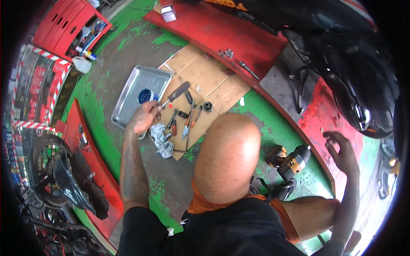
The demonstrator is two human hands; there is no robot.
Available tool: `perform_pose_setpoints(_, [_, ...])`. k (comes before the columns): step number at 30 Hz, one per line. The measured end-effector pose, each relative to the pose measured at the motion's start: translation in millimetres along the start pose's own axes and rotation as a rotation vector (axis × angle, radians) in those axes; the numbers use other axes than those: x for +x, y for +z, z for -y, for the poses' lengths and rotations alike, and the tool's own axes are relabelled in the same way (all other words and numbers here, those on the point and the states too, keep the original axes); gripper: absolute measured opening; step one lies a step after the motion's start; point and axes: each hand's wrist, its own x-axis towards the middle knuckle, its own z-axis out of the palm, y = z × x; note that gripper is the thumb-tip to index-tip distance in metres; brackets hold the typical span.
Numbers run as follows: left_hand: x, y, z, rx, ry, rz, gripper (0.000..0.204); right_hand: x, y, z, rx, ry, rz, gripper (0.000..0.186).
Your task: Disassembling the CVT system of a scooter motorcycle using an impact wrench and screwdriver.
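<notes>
My left hand (148, 116) is closed on the metal shaft of a screwdriver (178, 91), whose dark handle points away to the upper right. Beside that hand is a metal tray (121, 100) with a small tub of dark blue stuff (147, 95) at its inner side. A crumpled silvery-grey rag (161, 141) lies just below the hand. My right hand (343, 152) hovers above the edge of the red platform, its fingers bent but apart, with nothing I can make out between them. Nearest to it on the floor is a yellow-and-black power drill (293, 163).
Pliers (186, 130), a red-handled tool (174, 127) and a black socket (207, 106) lie on flattened cardboard (213, 81). A red platform (239, 32) carries a black motorcycle (358, 77). Another red platform (92, 155) and a red tool cabinet (64, 25) stand left.
</notes>
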Motion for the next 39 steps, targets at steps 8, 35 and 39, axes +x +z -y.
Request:
perform_pose_setpoints(8, [-67,32,-291,0.258,0.765,0.304,0.022,-13,-57,88,-0.069,-0.485,-0.352,0.059])
perform_pose_setpoints(35, [5,363,-439,-0.726,0.346,0.3,0.054,-120,25,-360,1.299,0.139,-1.544,0.037])
perform_pose_setpoints(39, [16,366,-448,-0.752,0.409,0.309,0.044,-69,21,-380,1.781,-0.093,-1.636,0.023])
